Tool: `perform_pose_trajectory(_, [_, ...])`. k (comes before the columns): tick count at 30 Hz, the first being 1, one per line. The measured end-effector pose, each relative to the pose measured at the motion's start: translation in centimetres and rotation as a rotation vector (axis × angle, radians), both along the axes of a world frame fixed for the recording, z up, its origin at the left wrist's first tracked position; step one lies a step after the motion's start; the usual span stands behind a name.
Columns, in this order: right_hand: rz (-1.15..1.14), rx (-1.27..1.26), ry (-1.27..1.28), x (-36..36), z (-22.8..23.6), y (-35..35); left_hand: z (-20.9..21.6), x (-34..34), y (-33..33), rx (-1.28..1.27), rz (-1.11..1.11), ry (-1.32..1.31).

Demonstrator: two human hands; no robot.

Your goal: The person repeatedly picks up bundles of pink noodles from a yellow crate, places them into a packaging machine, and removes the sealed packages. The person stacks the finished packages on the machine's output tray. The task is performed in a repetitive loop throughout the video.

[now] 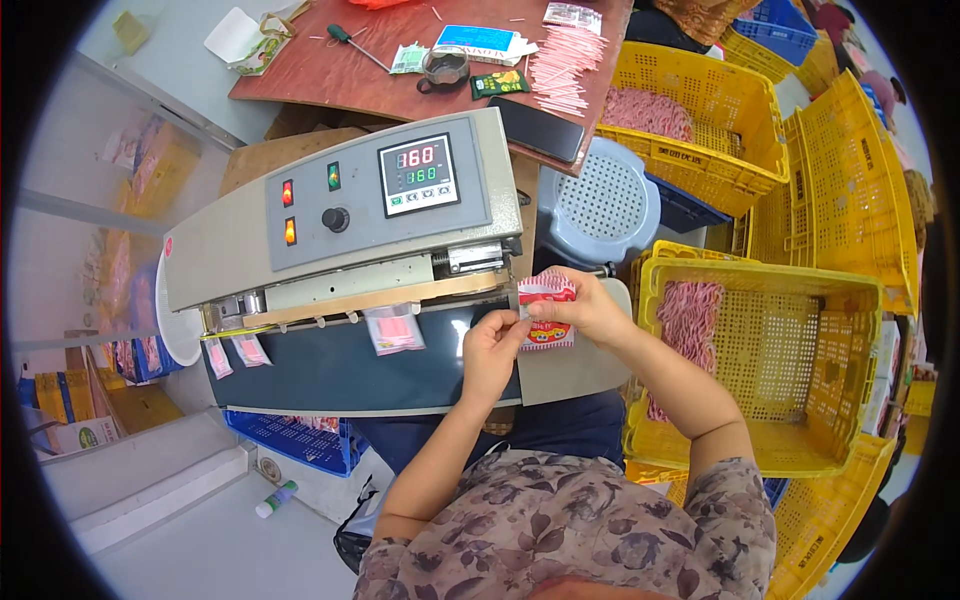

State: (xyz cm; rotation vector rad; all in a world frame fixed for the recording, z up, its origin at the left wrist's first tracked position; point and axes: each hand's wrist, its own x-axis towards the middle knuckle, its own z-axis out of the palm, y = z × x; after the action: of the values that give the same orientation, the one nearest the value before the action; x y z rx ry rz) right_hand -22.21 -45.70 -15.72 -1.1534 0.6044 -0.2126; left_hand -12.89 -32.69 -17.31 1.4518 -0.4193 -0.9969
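Observation:
My right hand [590, 310] grips a red and white striped packet [548, 338], its thumb lying across the front and its fingers behind. My left hand [490, 350] is closed, with the fingertips pinched at the packet's left edge, close to the right thumb. Both hands are at the right end of a band sealing machine [330, 215] that has a lit display, knob and switches. A clear pouch with pink contents [394, 330] hangs from the machine's band. Further left along the band hang two smaller pink pouches [250, 350].
Yellow crates [760, 290] with pink sticks stand at the right. Behind the machine, a reddish table [330, 85] bears pink sticks [568, 70], a dark cup [445, 70], a phone [538, 128] and a screwdriver [355, 46]. A grey-blue stool [600, 195] stands beside it. A blue crate [290, 435] is below.

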Motion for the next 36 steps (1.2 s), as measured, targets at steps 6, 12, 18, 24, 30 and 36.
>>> perform_pose_trajectory(6, [-0.036,-0.093,0.035,0.6,-1.8,0.2,-1.1,1.0,0.0,-0.016,0.003,0.151])
perform_pose_trajectory(12, [-0.129,0.020,0.077,-0.7,-0.8,-1.0,-1.0,3.2,1.5,0.003,0.124,0.275])
perform_pose_trajectory(18, [-0.160,-0.010,0.054,-1.3,-1.5,-1.0,-2.1,4.8,4.2,-0.068,0.517,-0.160])
perform_pose_trajectory(24, [-0.138,-0.307,0.129,-0.8,-0.4,-0.5,-1.1,-0.5,0.5,-0.003,0.082,-0.171])
perform_pose_trajectory(30, [-0.089,-0.324,0.156,-1.1,-0.5,-0.9,-0.6,0.2,-0.6,-0.013,-0.031,0.134])
perform_pose_trajectory(36, [-0.076,-0.305,0.167,0.6,0.3,-0.7,-0.8,1.8,0.2,-0.030,0.081,0.326])
